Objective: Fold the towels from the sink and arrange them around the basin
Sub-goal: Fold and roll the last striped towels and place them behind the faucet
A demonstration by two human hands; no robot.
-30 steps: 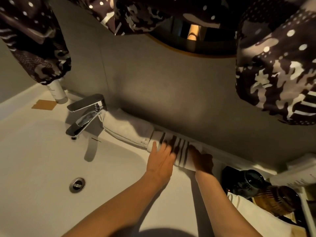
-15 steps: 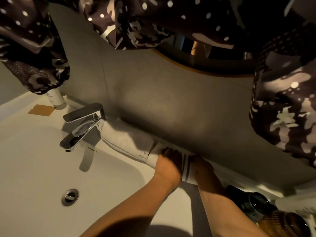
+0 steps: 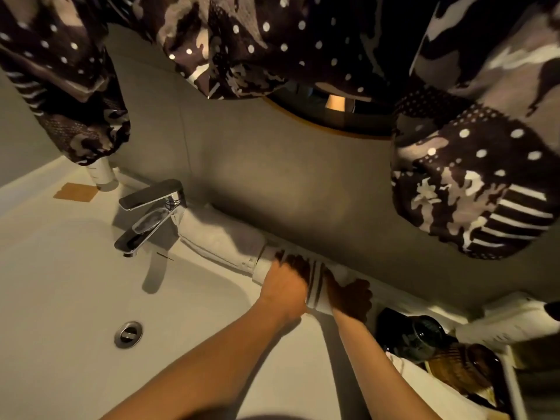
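A folded white towel with dark stripes (image 3: 316,284) lies on the ledge behind the basin (image 3: 212,286), against the grey wall. My left hand (image 3: 283,287) curls over its left part, fingers draped across the top. My right hand (image 3: 348,297), in shadow, grips its right end, thumb on the stripes. A plain white folded towel (image 3: 221,237) lies just to the left, between the striped one and the chrome faucet (image 3: 151,216), touching both. Most of the striped towel is hidden under my hands.
The drain (image 3: 128,334) sits in the white basin. A bottle (image 3: 101,177) and a tan pad (image 3: 75,192) stand at the far left corner. Dark jars (image 3: 424,334) and a white cloth (image 3: 430,392) fill a tray at right. Patterned fabric (image 3: 472,189) hangs overhead.
My left hand went from lying flat on the striped towel to curling over it. Both hands stay on the towel against the wall; the view has shifted slightly.
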